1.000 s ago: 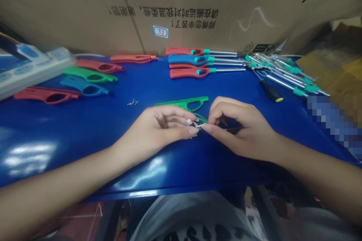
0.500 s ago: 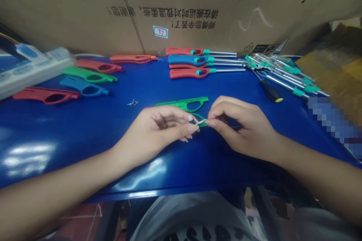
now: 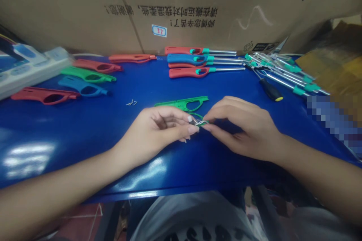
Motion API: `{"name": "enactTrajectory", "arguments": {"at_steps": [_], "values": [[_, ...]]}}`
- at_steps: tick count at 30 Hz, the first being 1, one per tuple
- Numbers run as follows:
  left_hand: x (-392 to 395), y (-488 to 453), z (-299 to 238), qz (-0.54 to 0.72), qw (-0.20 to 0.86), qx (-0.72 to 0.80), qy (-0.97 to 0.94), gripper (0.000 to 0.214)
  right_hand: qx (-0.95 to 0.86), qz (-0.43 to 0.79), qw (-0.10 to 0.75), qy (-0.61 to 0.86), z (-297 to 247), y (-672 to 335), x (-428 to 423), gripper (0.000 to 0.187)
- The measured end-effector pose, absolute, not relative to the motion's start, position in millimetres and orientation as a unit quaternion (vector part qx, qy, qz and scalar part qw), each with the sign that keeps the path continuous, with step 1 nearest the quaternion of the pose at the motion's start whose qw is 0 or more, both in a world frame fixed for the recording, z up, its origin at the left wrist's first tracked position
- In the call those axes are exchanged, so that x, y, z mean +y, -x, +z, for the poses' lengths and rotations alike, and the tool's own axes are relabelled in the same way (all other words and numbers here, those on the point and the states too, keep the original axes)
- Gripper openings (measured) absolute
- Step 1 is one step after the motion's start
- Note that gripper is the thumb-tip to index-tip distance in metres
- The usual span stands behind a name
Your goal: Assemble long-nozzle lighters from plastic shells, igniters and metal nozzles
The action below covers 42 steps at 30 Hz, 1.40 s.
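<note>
My left hand (image 3: 161,128) is closed, its thumb and index fingertips pinching one end of thin, pale twisted wire (image 3: 201,122). My right hand (image 3: 246,130) reaches in from the other side, its thumb and forefinger closed around the wire's other end. Just behind the fingers lies a green plastic lighter shell half (image 3: 181,104) with its hollow inside facing up. Another green piece shows partly beneath the wire, mostly hidden by my hands.
Several small screws (image 3: 131,102) lie left of the green shell. Behind are assembled lighters (image 3: 188,72); loose shells (image 3: 46,95) and a white power strip (image 3: 34,68) sit left. Metal lighter tubes (image 3: 285,77) and a black screwdriver (image 3: 270,90) lie right. A cardboard box (image 3: 85,19) backs the table.
My right fingertips have shifted slightly left along the wire, toward my left hand. My left hand keeps its pinch, almost still.
</note>
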<state>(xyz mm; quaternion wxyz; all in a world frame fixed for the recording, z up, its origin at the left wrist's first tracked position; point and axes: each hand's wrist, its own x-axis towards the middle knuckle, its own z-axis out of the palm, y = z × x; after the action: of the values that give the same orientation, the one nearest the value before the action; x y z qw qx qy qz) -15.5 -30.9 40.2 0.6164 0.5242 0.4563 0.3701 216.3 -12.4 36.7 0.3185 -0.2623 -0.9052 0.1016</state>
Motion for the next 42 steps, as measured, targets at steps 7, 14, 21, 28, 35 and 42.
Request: {"name": "enactTrajectory", "arguments": {"at_steps": [7, 14, 21, 28, 35, 42], "values": [[-31, 16, 39, 0.392, 0.578, 0.451, -0.555, 0.021, -0.903, 0.164, 0.327, 0.225, 42, -216, -14, 0.006], [-33, 17, 38, 0.404, 0.548, 0.452, -0.576, 0.015, -0.897, 0.185, 0.339, 0.215, 42, -216, -14, 0.018], [-37, 17, 38, 0.410, 0.486, 0.424, -0.645, 0.008, -0.888, 0.192, 0.336, 0.249, 44, -214, -15, 0.005], [-41, 17, 37, 0.393, 0.471, 0.418, -0.670, 0.013, -0.903, 0.158, 0.330, 0.228, 39, -216, -14, 0.005], [-41, 16, 41, 0.374, 0.500, 0.438, -0.647, 0.011, -0.932, -0.032, 0.293, 0.211, 42, -221, -16, 0.008], [-39, 12, 49, 0.297, 0.580, 0.457, -0.606, 0.026, -0.932, -0.037, 0.311, 0.182, 45, -219, -19, 0.014]]}}
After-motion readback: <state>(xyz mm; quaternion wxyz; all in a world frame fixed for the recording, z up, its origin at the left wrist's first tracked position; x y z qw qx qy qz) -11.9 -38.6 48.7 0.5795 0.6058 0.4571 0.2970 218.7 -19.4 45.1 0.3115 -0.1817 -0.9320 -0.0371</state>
